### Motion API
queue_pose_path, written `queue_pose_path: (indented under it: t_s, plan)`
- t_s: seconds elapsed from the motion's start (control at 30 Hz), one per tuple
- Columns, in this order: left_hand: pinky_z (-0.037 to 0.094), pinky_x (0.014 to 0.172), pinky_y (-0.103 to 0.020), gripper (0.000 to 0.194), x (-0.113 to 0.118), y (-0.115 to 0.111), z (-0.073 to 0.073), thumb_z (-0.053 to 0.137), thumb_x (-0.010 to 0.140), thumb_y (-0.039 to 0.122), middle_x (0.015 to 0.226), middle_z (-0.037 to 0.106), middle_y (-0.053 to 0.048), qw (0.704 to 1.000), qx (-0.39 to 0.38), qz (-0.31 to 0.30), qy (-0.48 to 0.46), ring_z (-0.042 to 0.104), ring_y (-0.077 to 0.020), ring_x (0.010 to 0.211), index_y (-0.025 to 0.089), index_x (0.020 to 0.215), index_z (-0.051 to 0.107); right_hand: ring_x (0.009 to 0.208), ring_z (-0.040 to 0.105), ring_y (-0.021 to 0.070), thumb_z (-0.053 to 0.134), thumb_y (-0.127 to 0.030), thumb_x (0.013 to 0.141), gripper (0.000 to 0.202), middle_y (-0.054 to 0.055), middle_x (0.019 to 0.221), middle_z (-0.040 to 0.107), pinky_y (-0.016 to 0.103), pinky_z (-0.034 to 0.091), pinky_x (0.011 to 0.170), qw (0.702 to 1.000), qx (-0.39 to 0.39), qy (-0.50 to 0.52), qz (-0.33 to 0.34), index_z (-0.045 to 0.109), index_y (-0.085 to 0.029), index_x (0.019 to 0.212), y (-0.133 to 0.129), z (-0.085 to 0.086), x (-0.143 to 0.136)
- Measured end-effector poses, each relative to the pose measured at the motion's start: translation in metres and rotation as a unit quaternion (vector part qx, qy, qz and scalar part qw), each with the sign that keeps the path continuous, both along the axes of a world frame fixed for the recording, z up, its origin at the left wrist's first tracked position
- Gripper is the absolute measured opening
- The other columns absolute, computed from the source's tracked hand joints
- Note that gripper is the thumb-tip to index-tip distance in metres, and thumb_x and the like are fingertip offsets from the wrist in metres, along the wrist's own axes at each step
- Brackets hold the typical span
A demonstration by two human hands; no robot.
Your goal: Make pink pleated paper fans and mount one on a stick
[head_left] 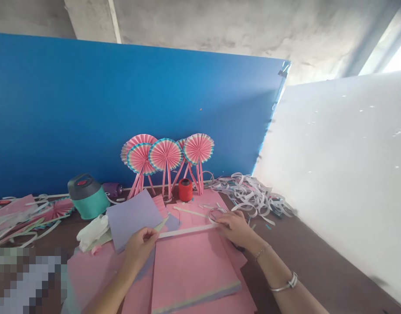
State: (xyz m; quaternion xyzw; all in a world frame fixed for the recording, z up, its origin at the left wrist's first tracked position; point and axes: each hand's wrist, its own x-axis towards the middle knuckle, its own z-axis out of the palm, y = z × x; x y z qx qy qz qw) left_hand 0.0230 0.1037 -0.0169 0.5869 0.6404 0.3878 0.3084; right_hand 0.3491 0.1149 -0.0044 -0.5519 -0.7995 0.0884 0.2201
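A narrow white paper strip (187, 230) runs along the far edge of a thick pink paper stack (194, 268) in front of me. My left hand (142, 244) is closed, pinching the strip's left end between thumb and fingers. At the other end, my right hand (236, 226) grips the strip with fingertips that are partly hidden. A curl of strip (216, 213) loops up beside the right fingers. The stack's near edge shows pale green and lilac layers. Just beyond my left hand lies a lilac sheet (133, 218).
Several pink folded paper fans (166, 155) stand against the blue panel (122, 96). A red thread spool (185, 190), a teal and black container (88, 196) and a purple object (112, 189) sit at the back. Tangled paper strips (253, 194) pile up at the right, near the white wall (344, 174).
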Motion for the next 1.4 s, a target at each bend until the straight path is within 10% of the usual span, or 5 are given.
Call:
queue_pose_path:
  t_s: [0.73, 1.03, 1.23, 1.4]
  plan:
    - [0.044, 0.060, -0.029, 0.027, -0.002, 0.001, -0.003, 0.052, 0.067, 0.046, 0.063, 0.065, -0.002, 1.000, 0.008, 0.004, -0.011, 0.061, -0.0215, 0.064, 0.020, 0.064, 0.062, 0.085, 0.059, 0.0204, 0.045, -0.015, 0.079, 0.027, 0.003, 0.080, 0.070, 0.035, 0.033, 0.081, 0.999, 0.017, 0.020, -0.028, 0.071, -0.023, 0.077, -0.005, 0.013, -0.012]
    - [0.047, 0.061, -0.029, 0.029, 0.003, -0.006, 0.016, 0.051, 0.069, 0.049, 0.063, 0.063, -0.001, 0.998, 0.051, 0.024, -0.002, 0.059, -0.0202, 0.061, 0.022, 0.067, 0.059, 0.075, 0.058, 0.0183, 0.045, -0.013, 0.078, 0.028, 0.001, 0.068, 0.066, 0.035, 0.035, 0.082, 0.994, 0.060, 0.086, -0.042, 0.070, -0.023, 0.070, -0.003, 0.014, -0.013]
    - [0.048, 0.061, -0.029, 0.024, 0.013, -0.023, 0.031, 0.050, 0.080, 0.047, 0.107, 0.066, -0.005, 0.984, 0.168, 0.045, 0.028, 0.059, -0.0210, 0.076, 0.025, 0.076, 0.059, 0.073, 0.059, 0.0189, 0.046, -0.026, 0.081, 0.029, 0.003, 0.070, 0.067, 0.032, 0.041, 0.075, 0.974, 0.052, 0.218, -0.038, 0.072, -0.021, 0.072, -0.004, 0.025, -0.018]
    - [0.045, 0.075, -0.034, 0.016, 0.000, -0.031, 0.048, 0.046, 0.087, 0.038, 0.086, 0.063, -0.005, 0.939, 0.330, 0.069, 0.070, 0.058, -0.0226, 0.081, 0.026, 0.084, 0.056, 0.058, 0.054, 0.0183, 0.050, -0.042, 0.076, 0.033, 0.003, 0.059, 0.059, 0.030, 0.042, 0.055, 0.900, 0.028, 0.391, -0.193, 0.067, -0.017, 0.064, 0.004, 0.021, 0.015]
